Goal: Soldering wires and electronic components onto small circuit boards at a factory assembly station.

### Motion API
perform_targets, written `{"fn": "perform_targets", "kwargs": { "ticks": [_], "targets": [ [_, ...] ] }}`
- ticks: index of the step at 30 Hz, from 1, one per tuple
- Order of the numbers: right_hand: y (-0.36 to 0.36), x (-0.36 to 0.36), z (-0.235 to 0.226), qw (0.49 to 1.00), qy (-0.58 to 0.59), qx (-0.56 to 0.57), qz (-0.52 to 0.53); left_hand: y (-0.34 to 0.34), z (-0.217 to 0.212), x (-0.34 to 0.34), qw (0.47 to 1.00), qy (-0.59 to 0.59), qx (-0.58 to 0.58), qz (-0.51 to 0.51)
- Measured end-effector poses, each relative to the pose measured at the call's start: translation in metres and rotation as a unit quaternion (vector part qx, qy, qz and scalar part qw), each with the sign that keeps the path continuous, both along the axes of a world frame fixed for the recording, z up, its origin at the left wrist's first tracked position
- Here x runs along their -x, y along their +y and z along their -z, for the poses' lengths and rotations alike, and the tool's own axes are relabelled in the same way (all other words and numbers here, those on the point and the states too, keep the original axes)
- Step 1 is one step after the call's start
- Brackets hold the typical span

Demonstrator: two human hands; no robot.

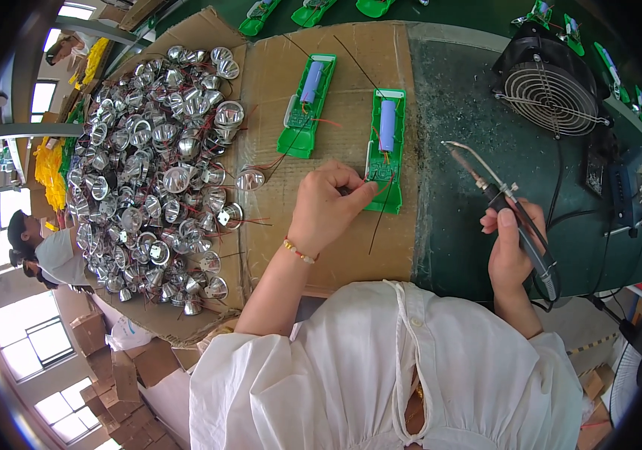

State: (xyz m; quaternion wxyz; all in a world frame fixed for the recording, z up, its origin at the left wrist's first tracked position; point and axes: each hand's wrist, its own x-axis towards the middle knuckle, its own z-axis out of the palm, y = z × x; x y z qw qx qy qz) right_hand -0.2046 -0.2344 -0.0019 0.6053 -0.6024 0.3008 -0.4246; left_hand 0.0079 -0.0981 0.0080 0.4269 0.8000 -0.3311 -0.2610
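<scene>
My left hand (328, 199) reaches over the cardboard with thumb and forefinger pinched at the edge of a circuit board (383, 172). What the fingertips hold is too small to make out. The board sits in an open green plastic housing (389, 204), below a purple cylindrical battery (387, 127); thin red and dark wires stick out of it. In my right hand (513, 244) is a soldering iron (497, 196) with a thin metal tube along its tip, held right of the housing and apart from it. A second green housing (296, 144) with battery and board lies up and to the left.
Many shiny lamp reflectors (163, 172) with wires heap on cardboard at left; one reflector (249, 179) lies near my left hand. A black fan with a round grille (551, 97) stands at right, beside cables and a blue box (633, 187). More green housings (312, 11) line the far edge.
</scene>
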Motion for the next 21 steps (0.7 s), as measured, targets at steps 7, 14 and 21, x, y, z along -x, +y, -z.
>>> {"fn": "perform_targets", "kwargs": {
  "ticks": [7, 14, 21],
  "targets": [
    [0.012, -0.002, -0.002, 0.998, 0.013, -0.026, -0.062, 0.002, 0.001, 0.001, 1.000, -0.019, 0.002, -0.004],
    [0.014, -0.003, -0.007, 0.997, 0.019, -0.020, -0.070, 0.016, 0.010, 0.014, 0.968, 0.131, 0.190, -0.097],
    [0.016, -0.008, -0.005, 0.991, 0.043, 0.007, -0.127, 0.009, 0.004, 0.015, 0.995, -0.024, 0.091, -0.036]
  ]
}}
